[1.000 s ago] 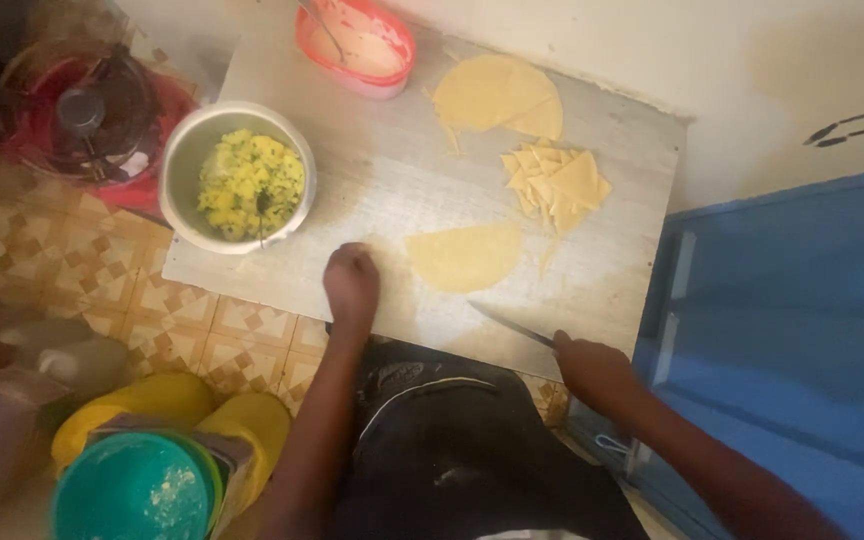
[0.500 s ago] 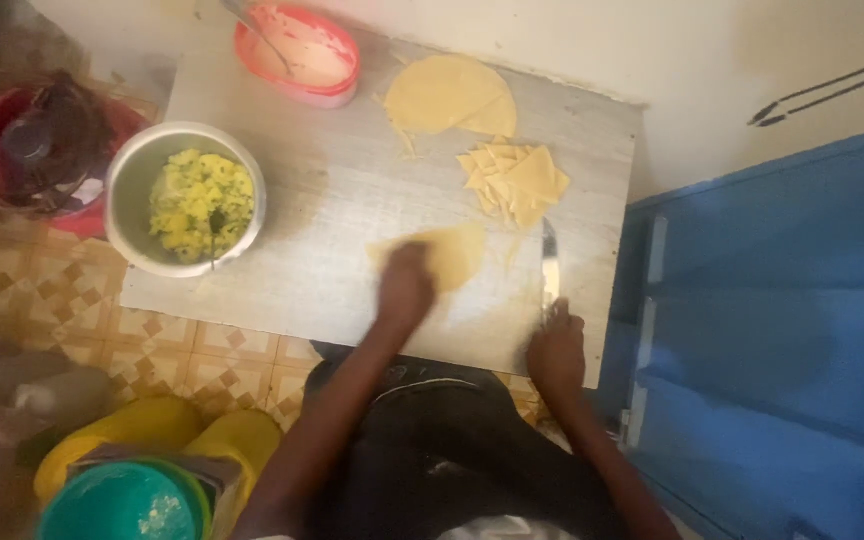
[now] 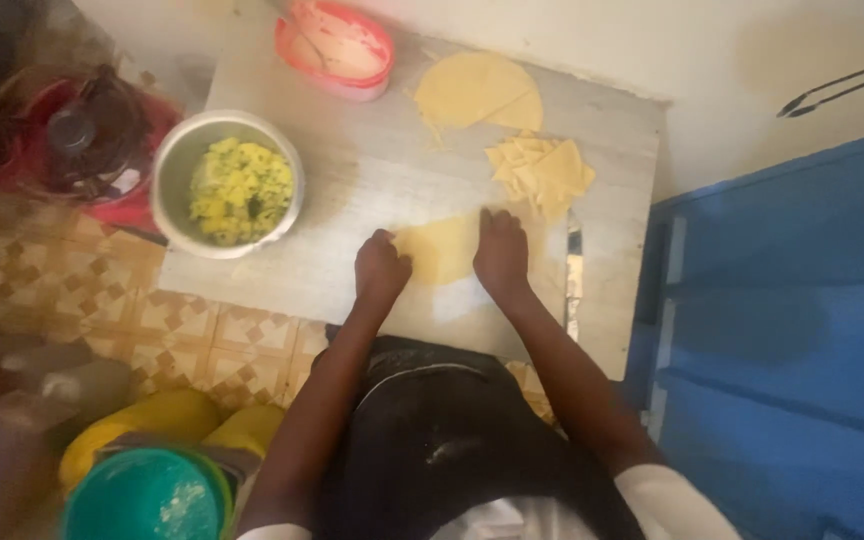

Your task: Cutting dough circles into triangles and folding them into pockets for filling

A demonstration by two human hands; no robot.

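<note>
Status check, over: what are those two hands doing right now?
Left hand and right hand both on the dough sheet. Knife lies beside, untouched. Nothing blocking.

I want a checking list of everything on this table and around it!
Surface: pale grey board, lightly floured.
Job's things: flat yellow dough piece under both hands; long knife lying beside the right hand.
Clutter: metal bowl of yellow filling; pink tub of paste; round yellow dough sheet; stack of cut triangles.
Grippers: left hand and right hand pressing the dough.
Cables: nothing seen.
Surroundings: patterned tile floor; blue panel; green lid.
</note>
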